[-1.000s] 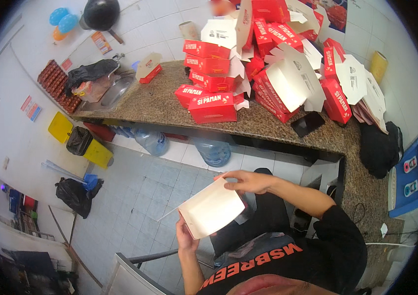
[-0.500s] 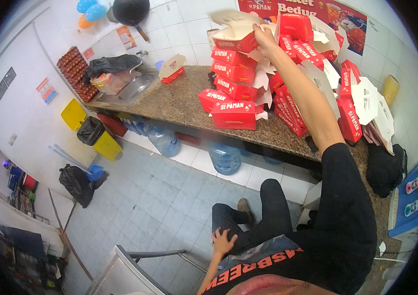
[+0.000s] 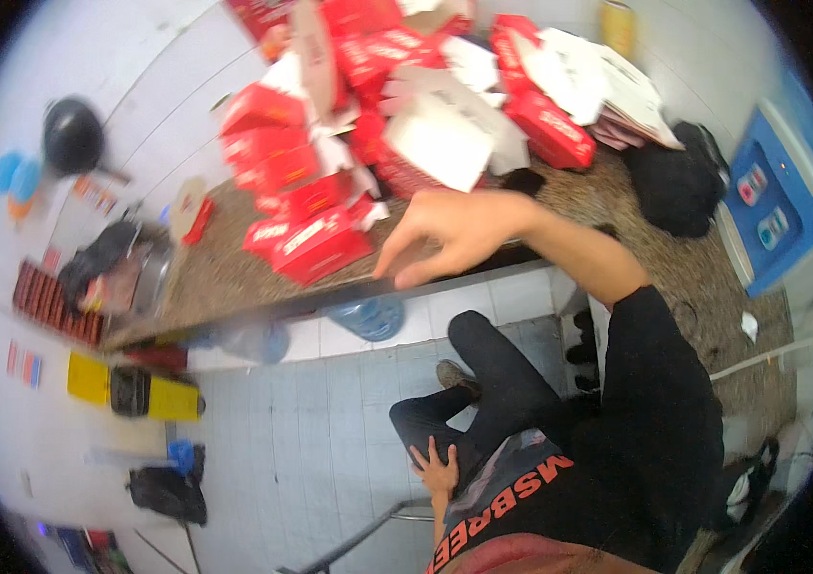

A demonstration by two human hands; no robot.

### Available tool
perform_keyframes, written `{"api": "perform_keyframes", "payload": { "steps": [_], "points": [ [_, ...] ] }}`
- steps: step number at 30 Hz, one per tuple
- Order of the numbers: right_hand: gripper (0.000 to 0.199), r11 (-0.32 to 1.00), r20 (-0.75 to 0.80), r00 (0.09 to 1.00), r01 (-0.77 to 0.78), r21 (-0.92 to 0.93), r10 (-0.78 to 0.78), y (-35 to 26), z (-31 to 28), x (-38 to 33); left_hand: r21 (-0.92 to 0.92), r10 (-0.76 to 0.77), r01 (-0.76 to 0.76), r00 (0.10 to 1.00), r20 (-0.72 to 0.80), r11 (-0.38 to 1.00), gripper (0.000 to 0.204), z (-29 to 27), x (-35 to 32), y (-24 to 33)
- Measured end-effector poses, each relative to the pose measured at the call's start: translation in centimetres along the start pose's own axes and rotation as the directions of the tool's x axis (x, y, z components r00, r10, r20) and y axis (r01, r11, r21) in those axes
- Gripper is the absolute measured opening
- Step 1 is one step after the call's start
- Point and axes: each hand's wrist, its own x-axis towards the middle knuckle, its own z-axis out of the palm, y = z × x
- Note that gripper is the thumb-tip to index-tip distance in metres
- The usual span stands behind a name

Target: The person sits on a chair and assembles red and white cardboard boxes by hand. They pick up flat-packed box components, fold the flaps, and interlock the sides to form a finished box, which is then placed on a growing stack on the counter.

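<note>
Crowded along the counter [image 3: 205, 273] here: the heap of red cartons [image 3: 368, 48] fills its back, tilted every way, and a bump low down could send some sliding; the uneven stack of red boxes [image 3: 272, 158], left of the counter's middle, might topple if a sleeve snags a flap. Out at the counter's front edge sits the front red box [image 3: 320, 247], easily the likeliest to drop if brushed. The open box [image 3: 440, 143], mid-counter, shows its pale inside, and catching its lid could drag its neighbours. The right hand [image 3: 454, 230] hovers over the counter's front edge, fingers curved, thumb apart, nothing visible in its grasp; contact there, I can't tell. The left hand [image 3: 437, 471], below the counter, lies spread on the thigh, holding nothing visible. As for room, the tiled floor [image 3: 272, 469] stretches out below the counter's front, bare granite shows towards its left end, and the tightest gap is by its front edge, between the right hand and that front box.
</note>
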Motion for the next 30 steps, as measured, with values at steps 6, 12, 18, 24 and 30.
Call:
{"api": "perform_keyframes", "payload": {
  "steps": [6,12,18,24,30],
  "points": [
    [0.02,0.845,-0.934,0.358,-0.501,-0.189,0.003,5.5,-15.4,-17.3,0.016,0.064,-0.064,0.998,0.0,0.998,0.07,-0.3,0.6,1.0],
    [0.039,0.235,-0.886,0.313,-0.941,-0.241,0.342,21.5,-24.6,-39.4,0.072,0.042,-0.045,0.998,0.04,0.996,0.069,-0.8,1.6,2.4],
    [0.05,0.326,-0.753,0.366,-0.922,-0.212,0.547,24.7,-24.2,-43.1,0.158,0.066,-0.069,0.998,0.025,0.985,0.068,-0.4,2.6,2.2],
    [0.047,0.324,-0.699,0.146,-0.937,0.128,0.7,23.5,-25.3,-43.1,0.227,0.108,-0.105,0.994,0.0,0.968,0.068,-0.1,2.8,2.5],
    [0.035,0.324,-0.767,0.494,-0.865,-0.385,0.408,24.9,-23.9,-42.7,0.218,0.104,-0.101,0.995,-0.001,0.971,0.066,-0.3,3.2,2.5]
  ]
}}
